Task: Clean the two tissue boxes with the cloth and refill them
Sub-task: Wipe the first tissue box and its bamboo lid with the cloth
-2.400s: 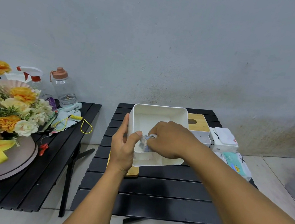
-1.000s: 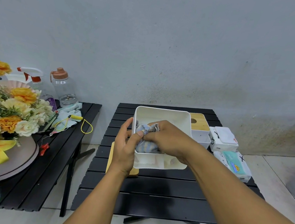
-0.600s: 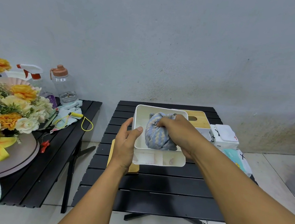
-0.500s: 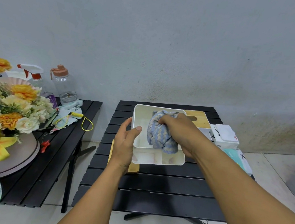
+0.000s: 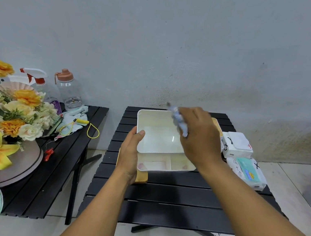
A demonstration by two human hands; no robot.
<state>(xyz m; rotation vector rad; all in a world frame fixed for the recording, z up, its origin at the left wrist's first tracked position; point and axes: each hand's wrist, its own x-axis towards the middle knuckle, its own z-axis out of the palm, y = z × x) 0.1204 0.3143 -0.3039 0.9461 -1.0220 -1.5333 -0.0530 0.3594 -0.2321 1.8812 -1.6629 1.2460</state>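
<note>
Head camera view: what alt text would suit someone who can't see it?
A person's left hand grips the left wall of an open white tissue box over a black slatted table, while the right hand holds a blue cloth at its far right corner. Tissue packs lie alongside.

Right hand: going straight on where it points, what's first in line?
The right hand, cloth leading, likely meets the far rim of the tissue box first, else the wall; depth unclear.
</note>
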